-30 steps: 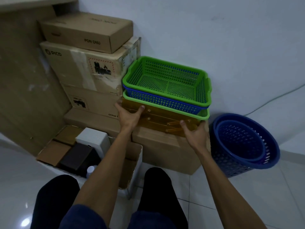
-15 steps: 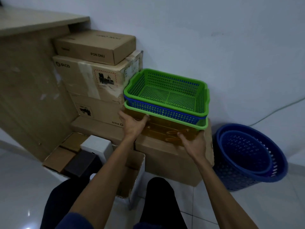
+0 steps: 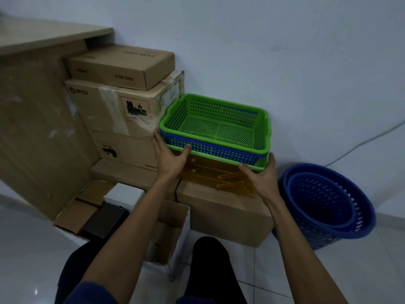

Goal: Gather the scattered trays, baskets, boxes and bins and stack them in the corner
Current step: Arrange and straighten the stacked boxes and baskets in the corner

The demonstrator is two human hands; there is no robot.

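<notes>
Left hand (image 3: 168,160) higher, beside PICO box (image 3: 94,113)

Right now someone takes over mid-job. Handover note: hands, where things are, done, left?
Left hand: open, straight fingers against the left end of the basket stack, thumb on its front edge.
Right hand: open, spread round the stack's right front corner.
Stack: green basket nested in blue basket, in a lower green basket, on an amber box, on a cardboard box by the wall. Two nested round blue bins stand on the floor to its right.
Done: these are stacked.
Left: probably square the stack and let go; anything scattered elsewhere is out of view.
</notes>
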